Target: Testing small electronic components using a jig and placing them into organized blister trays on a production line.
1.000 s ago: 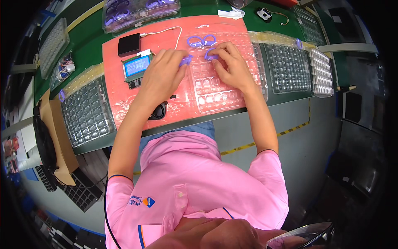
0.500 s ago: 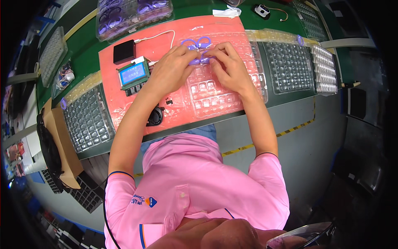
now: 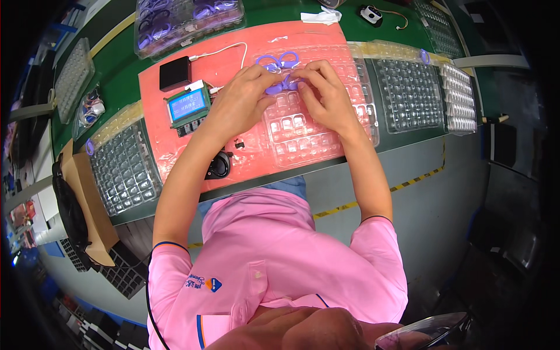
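Note:
Over a clear plastic blister tray (image 3: 297, 143), both hands work close together on small purple loop-shaped pieces. My left hand (image 3: 242, 100) is closed with its fingertips at the left purple piece (image 3: 273, 89). My right hand (image 3: 328, 98) has bent fingers pinched at the right purple piece (image 3: 290, 83), partly hidden by the fingertips. Just beyond the fingers, two more purple loops (image 3: 288, 59) lie in the tray's far rows. The nearer pockets show no purple pieces. The tray lies on a pink mat (image 3: 248, 166).
Left of the tray are a small circuit board with a lit blue display (image 3: 188, 108), a black box (image 3: 175, 74) with a white cable, and a coiled black cable (image 3: 219, 165). Clear trays flank the mat (image 3: 125, 169), (image 3: 408, 96). A stacked tray of purple pieces (image 3: 189, 26) stands beyond.
Both hands stay over the same spot. The fingers have shifted slightly apart, and more of the purple pieces between them shows.

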Tool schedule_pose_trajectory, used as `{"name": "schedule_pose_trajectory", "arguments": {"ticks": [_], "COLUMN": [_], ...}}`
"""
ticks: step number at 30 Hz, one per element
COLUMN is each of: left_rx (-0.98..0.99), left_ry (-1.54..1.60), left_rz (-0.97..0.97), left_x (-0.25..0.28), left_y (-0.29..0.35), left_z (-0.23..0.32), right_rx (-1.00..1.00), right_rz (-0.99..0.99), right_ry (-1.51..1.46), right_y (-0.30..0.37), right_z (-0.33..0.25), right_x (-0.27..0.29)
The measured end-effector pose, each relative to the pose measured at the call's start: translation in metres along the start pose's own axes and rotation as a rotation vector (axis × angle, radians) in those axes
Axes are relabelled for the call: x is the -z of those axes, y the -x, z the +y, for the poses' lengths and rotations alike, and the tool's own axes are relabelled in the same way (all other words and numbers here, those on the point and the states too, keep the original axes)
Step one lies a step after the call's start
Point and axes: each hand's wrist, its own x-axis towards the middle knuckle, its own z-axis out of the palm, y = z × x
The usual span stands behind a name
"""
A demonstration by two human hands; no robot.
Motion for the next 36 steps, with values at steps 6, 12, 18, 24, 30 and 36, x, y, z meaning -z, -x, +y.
{"name": "schedule_pose_trajectory", "arguments": {"ticks": [6, 12, 18, 24, 30, 36], "left_rx": [-0.012, 0.004, -0.001, -0.102, -0.126, -0.112], "left_ry": [0.022, 0.045, 0.051, -0.026, -0.092, -0.031], "left_rz": [0.025, 0.137, 0.082, 0.088, 0.138, 0.146], "left_x": [0.0, -0.005, -0.004, -0.006, -0.009, -0.013], "left_y": [-0.001, -0.002, -0.003, 0.001, 0.002, 0.003], "left_z": [-0.004, -0.005, -0.003, -0.007, -0.004, -0.004], "right_rx": [0.025, -0.053, -0.043, -0.048, 0.089, 0.143], "right_rz": [0.028, 0.069, 0.078, 0.097, 0.045, -0.013], "right_ry": [0.03, -0.058, -0.046, -0.076, 0.026, 0.067], "right_y": [-0.001, -0.001, -0.002, -0.001, -0.002, -0.002], "right_z": [-0.001, 0.0, 0.002, 0.003, -0.002, -0.008], "right_x": [0.001, -0.004, -0.004, -0.004, 0.001, 0.0]}}
